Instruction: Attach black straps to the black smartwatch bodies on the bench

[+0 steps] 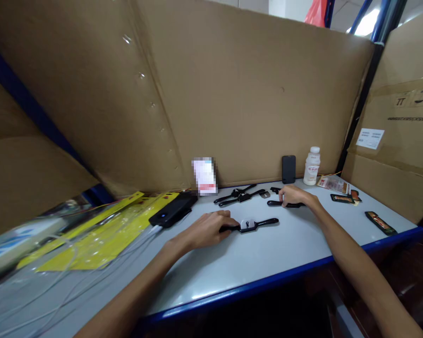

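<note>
My left hand is closed round one handle of a black spokeshave lying on the table, its silvery blade facing up in the middle. Further back on the right, the fingers of my right hand grip the middle of a second black spokeshave, partly hidden under them. Behind the hands lie two more black spokeshaves, close together. A small metal blade and a small black part rest near my right hand.
Yellow packaging cards, a black power bank and white cables lie left. A blurred-out upright screen, a dark phone and a white bottle stand at the cardboard wall. Small packets lie right.
</note>
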A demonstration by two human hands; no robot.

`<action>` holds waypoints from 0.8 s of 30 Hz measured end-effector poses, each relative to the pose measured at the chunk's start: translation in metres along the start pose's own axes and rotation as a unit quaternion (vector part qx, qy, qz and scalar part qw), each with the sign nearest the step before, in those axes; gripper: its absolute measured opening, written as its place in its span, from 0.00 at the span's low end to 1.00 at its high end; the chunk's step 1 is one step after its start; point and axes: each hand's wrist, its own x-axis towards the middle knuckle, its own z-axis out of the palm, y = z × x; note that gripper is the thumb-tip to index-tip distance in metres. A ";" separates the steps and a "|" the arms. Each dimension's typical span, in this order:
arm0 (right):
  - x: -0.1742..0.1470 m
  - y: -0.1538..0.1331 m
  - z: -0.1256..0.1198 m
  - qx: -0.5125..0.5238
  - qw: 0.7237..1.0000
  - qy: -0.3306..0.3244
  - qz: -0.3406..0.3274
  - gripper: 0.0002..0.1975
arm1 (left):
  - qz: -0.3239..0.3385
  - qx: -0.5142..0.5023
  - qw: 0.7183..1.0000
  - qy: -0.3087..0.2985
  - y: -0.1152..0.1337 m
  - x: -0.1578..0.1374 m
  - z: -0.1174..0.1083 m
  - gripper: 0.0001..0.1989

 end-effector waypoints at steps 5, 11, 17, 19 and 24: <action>-0.002 0.005 -0.008 0.033 0.995 0.086 0.029 0.09 | -0.001 0.002 1.000 -0.007 -0.001 0.002 0.000 0.23; -0.001 0.021 -0.009 0.000 0.964 0.213 0.158 0.13 | -0.008 0.004 1.000 -0.011 -0.001 0.003 0.000 0.22; 0.011 0.028 0.004 0.024 0.972 0.203 0.111 0.17 | -0.002 0.001 1.000 -0.012 -0.002 0.003 -0.001 0.22; 0.017 0.026 0.010 0.024 0.976 0.198 0.091 0.18 | -0.003 -0.002 1.000 -0.012 -0.002 0.003 -0.001 0.22; 0.025 0.020 0.020 0.009 0.977 0.187 0.098 0.20 | -0.004 -0.002 1.000 -0.004 -0.003 0.003 0.001 0.21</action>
